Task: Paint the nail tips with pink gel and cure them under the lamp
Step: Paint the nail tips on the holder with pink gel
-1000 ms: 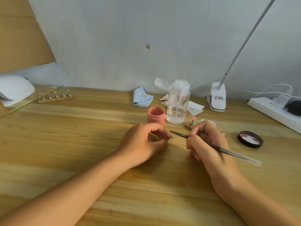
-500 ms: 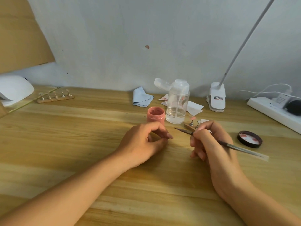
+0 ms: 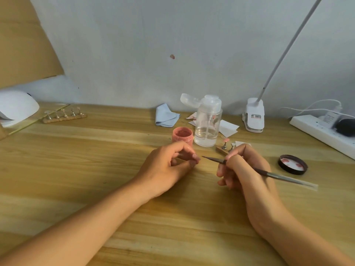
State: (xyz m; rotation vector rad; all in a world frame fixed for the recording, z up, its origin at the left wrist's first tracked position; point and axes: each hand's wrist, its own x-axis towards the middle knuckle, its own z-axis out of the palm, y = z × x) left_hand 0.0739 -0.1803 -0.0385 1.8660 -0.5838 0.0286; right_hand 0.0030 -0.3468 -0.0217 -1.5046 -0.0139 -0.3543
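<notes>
Now, right hand (image 3: 247, 169): it holds a thin brush (image 3: 278, 176) like a pen, pinched between thumb and fingers, and the other fingers are folded under.
Brush tip: it points to the left, toward the fingertips of the other hand, near them but not touching.
Left hand (image 3: 169, 166): it rests on the wooden table (image 3: 76, 169) with the fingers curled, and the forefinger tip meets the thumb. If something small is pinched there, I cannot tell.
Pink gel jar (image 3: 182, 135): it stands open and upright, just behind the left hand and just beside the clear pump bottle (image 3: 208, 127).
Jar lid (image 3: 293, 164): black, it lies with the inside up, with pink smears in it, to the right of the right hand.
Small stand (image 3: 221, 149): it lies just behind the right hand. One holder carries a pink nail tip (image 3: 226, 140); the next holder is partly hidden by the fingers.
Long stand (image 3: 64, 115): at the far left, with five holders in a row. Their tips are too small for me to tell the colour.
Curing lamp (image 3: 17, 107): white, at the left edge, near the long stand.
Behind the bottle: a folded blue cloth (image 3: 166, 117) and some white paper wipes (image 3: 227, 127).
Far right: a white clip lamp (image 3: 253, 118) with a thin arm going up, and a power strip (image 3: 322, 131) with plugs in it.
</notes>
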